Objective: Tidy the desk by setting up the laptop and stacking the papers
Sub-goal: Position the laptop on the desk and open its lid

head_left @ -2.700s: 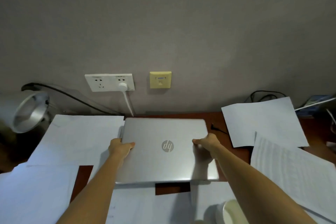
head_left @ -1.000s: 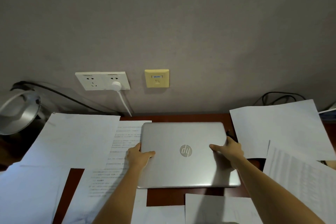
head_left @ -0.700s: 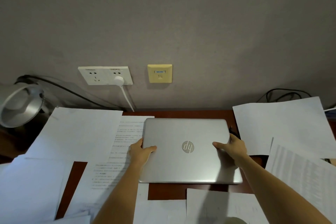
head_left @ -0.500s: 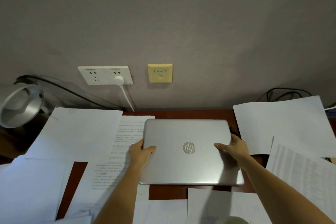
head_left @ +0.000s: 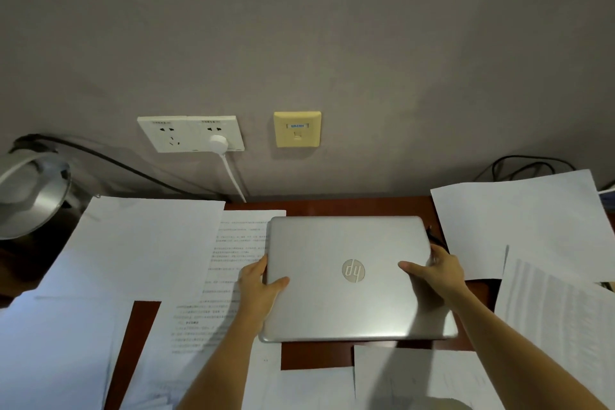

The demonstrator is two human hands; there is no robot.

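Note:
A closed silver laptop (head_left: 346,243) lies on the brown desk (head_left: 312,354), its lid logo facing up. My left hand (head_left: 258,286) grips its left edge, thumb on the lid. My right hand (head_left: 437,271) grips its right edge the same way. Loose white papers surround it: a printed sheet (head_left: 219,276) just left of it and partly under its left edge, blank sheets (head_left: 133,243) farther left, a sheet (head_left: 522,223) at the right, a printed one (head_left: 559,326) below that, and more sheets (head_left: 416,376) along the near edge.
A metal desk lamp (head_left: 31,196) stands at the far left. On the wall are a white socket plate (head_left: 191,133) with a white plug and cable, and a yellow network jack (head_left: 297,129). Black cables (head_left: 519,166) loop at the back right.
The laptop has slid to the right across the desk in both hands, uncovering the printed sheet at its left. In the last half second it has barely moved.

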